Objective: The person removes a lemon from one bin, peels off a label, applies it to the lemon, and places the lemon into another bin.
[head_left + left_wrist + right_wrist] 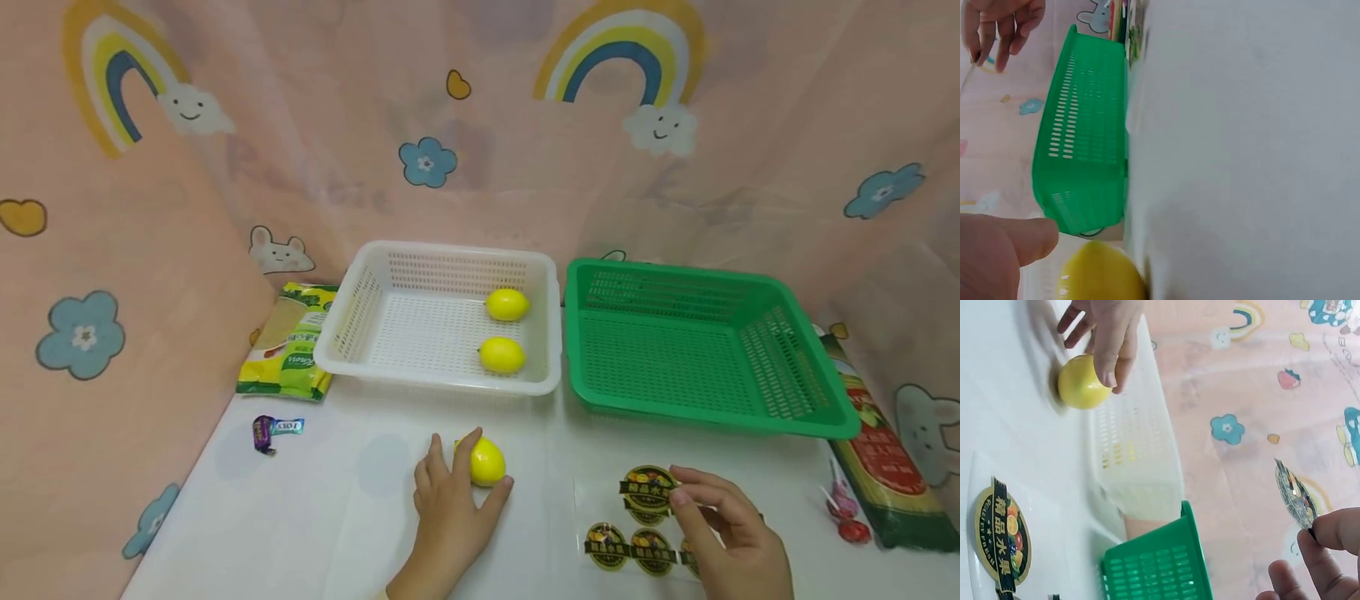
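Note:
A yellow lemon lies on the white table in front of the white basket. My left hand is spread around it from the near left, index finger over its left side and thumb by its lower right. In the left wrist view the thumb stands a little apart from the lemon. My right hand pinches a round black-and-gold fruit sticker between thumb and index finger, lifted above the table. Beneath that hand lies a clear sheet of similar stickers, partly hidden by the hand.
Behind the hands stand a white basket with two lemons and a green basket. At left are a yellow-green packet and small wrapped sweets. Lollipops and a red-green packet lie at right.

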Demonstrator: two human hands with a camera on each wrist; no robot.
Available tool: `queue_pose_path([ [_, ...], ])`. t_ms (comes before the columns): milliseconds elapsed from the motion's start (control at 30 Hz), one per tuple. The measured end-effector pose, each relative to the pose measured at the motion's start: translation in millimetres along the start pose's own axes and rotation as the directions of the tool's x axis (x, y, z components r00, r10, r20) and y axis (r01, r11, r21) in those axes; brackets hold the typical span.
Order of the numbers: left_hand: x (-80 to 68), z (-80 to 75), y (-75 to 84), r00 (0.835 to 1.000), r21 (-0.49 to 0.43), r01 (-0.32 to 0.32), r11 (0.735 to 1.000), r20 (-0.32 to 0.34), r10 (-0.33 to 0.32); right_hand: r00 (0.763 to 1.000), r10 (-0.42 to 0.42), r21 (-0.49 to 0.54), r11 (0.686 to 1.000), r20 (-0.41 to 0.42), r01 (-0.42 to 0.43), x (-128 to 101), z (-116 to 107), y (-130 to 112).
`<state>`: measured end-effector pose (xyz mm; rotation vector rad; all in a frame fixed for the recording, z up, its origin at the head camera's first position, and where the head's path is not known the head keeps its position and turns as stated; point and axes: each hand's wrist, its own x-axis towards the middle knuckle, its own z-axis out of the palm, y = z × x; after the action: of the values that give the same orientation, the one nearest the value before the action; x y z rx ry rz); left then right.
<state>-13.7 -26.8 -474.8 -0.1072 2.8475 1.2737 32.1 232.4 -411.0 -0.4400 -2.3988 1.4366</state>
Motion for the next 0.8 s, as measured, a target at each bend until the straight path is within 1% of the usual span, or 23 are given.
queue_pose_path([
  [67, 2.6, 2.2, -2.5, 1.000, -0.007, 0.006, 1.000, -0.012, -0.006, 1.000, 0.005, -0.003, 1.000, 0.003, -0.005, 0.1, 0.3, 0.8],
  [167, 6.1, 5.0, -2.1, 0.999, -0.015, -0.006, 1.000, -0.033, 0.006, 1.000, 0.014, -0.004, 1.000, 0.012, -0.014, 0.2, 0.8, 2.4],
  [267, 9.3, 6.9, -0.3, 0.999, -0.016, -0.028, 0.999, -0.044, 0.028, 0.999, 0.020, -0.008, 1.000, 0.027, -0.020, 0.2, 1.8, 4.2],
  [367, 12.9, 8.5, 0.7, 0.997, 0.010, -0.060, 0.998, -0.044, 0.060, 0.999, 0.020, -0.005, 1.000, 0.040, -0.020, -0.2, 3.5, 5.2],
  [467, 16.8, 9.9, 0.1, 0.993, 0.046, -0.112, 0.993, -0.025, 0.113, 0.998, 0.016, 0.006, 1.000, 0.055, -0.016, 0.0, 6.4, 4.4],
  [600, 20.6, 9.7, 0.6, 0.983, 0.034, -0.184, 0.982, 0.027, 0.183, 0.996, -0.011, 0.004, 1.000, 0.089, 0.010, 1.2, 10.5, -0.9],
  [667, 21.5, 9.0, 2.1, 0.978, 0.022, -0.206, 0.978, 0.051, 0.205, 0.993, -0.023, 0.008, 1.000, 0.115, 0.022, 1.9, 12.5, -5.0],
  [800, 24.8, 5.8, 8.3, 0.971, 0.014, -0.220, 0.976, 0.104, 0.217, 0.985, -0.036, 0.043, 0.999, 0.167, 0.029, 3.5, 17.1, -15.3],
])
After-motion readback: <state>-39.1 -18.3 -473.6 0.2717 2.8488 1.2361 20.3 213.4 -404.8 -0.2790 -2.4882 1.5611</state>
